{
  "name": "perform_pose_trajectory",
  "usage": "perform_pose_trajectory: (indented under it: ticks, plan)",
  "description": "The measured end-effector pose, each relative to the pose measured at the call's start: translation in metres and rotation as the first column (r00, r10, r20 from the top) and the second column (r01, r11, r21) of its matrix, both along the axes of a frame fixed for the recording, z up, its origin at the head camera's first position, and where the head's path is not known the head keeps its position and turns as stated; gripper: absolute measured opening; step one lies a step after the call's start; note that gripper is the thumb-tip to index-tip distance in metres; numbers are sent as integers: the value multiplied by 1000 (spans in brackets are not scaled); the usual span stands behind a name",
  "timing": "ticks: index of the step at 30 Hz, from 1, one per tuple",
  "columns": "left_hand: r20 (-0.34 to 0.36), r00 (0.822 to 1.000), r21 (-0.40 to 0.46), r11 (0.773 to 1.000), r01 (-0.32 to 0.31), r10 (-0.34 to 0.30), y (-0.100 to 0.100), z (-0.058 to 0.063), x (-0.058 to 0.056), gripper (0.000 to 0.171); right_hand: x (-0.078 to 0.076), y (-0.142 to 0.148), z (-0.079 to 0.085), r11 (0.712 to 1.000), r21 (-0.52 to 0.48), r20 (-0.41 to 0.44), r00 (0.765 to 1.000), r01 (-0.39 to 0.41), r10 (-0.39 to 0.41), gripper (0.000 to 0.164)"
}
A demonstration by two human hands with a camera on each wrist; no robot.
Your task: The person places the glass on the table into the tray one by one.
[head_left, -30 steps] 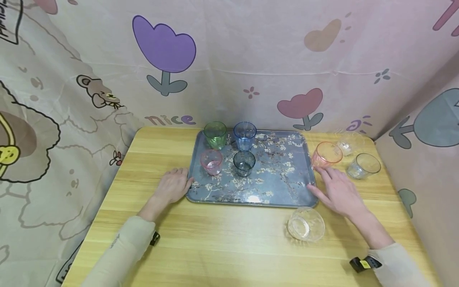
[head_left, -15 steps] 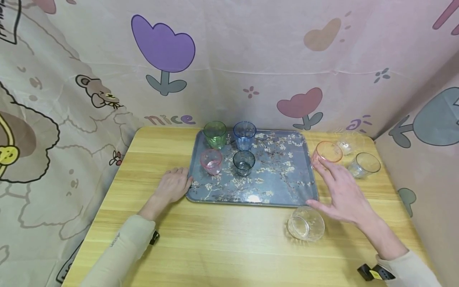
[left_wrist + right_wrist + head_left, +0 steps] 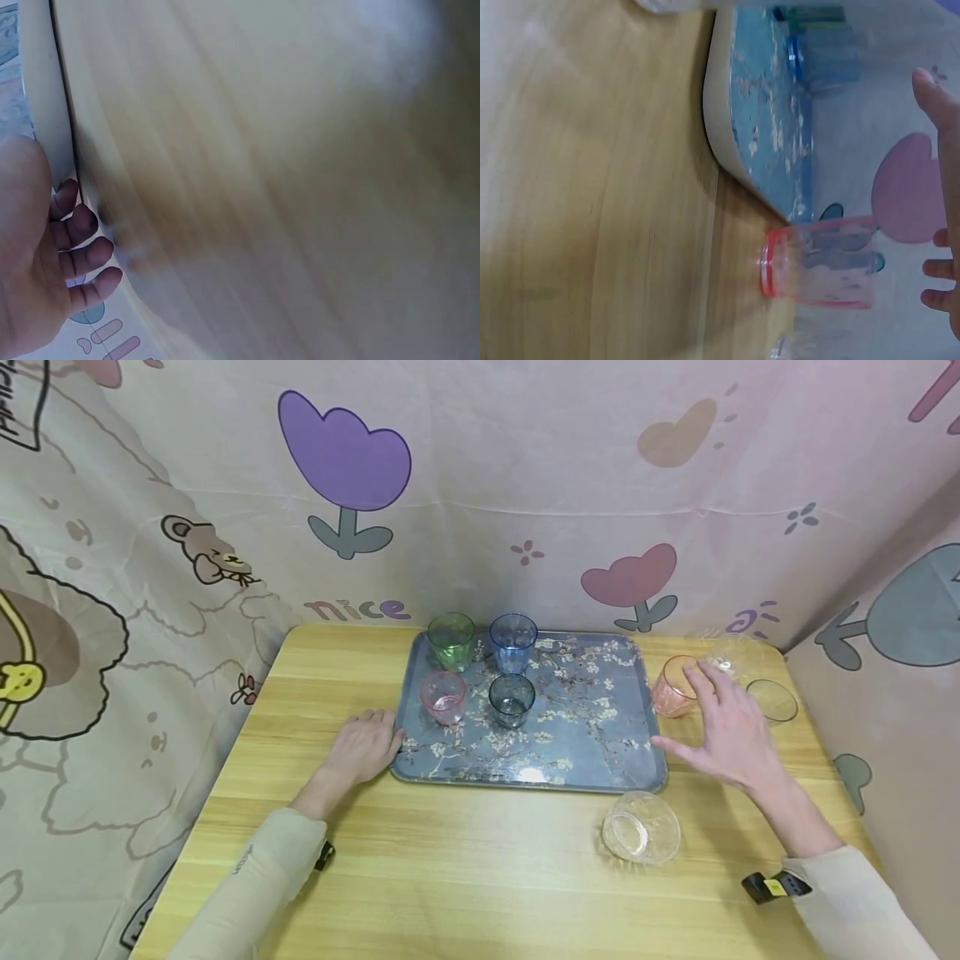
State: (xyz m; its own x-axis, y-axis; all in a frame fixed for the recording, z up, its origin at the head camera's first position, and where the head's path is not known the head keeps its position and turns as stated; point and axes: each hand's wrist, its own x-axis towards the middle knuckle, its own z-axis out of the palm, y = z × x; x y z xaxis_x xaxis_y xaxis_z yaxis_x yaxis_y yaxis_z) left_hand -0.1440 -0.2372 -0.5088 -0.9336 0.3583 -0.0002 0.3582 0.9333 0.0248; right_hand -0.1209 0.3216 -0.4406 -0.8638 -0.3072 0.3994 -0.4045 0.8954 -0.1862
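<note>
My right hand (image 3: 733,735) hovers with fingers spread beside a pinkish-orange tumbler (image 3: 673,692), which stands just off the right edge of a blue floral tray (image 3: 577,752). In the right wrist view, a gap shows between those fingers and the tumbler (image 3: 821,262). At the tray's left edge rests my left hand (image 3: 362,747), its thumb against the rim and its fingers loosely bent, holding nothing. On the tray's left half stand a green glass (image 3: 452,647), a blue glass (image 3: 513,647), a pink glass (image 3: 444,702) and a smoky grey glass (image 3: 512,703).
A clear glass (image 3: 641,831) sits in front of the tray's right corner. Behind my right hand are another clear glass (image 3: 731,660) and a partly hidden, dark-rimmed one (image 3: 780,706). Patterned cloth (image 3: 480,568) hangs at the wooden table's back and sides.
My right hand has left the tray's right edge, lifted and spread, then shifted toward the far side by the pinkish-orange tumbler. My left hand, tray and glasses stay put.
</note>
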Motion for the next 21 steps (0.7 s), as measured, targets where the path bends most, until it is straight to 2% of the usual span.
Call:
perform_pose_trajectory:
  ticks: [4,12,21]
  plan:
    - [-2,1000,-6,1000,-1,1,1,-1,0,41,-8,3,-1,995,9,65,993,98,-98,117]
    - [-25,1000,-9,1000,4,-5,0,-2,0,40,-25,10,-9,975,-34,178,962,218,-208,122]
    - [-38,999,-21,1000,9,-10,0,-1,0,38,-33,11,-25,926,-141,281,911,350,-302,123]
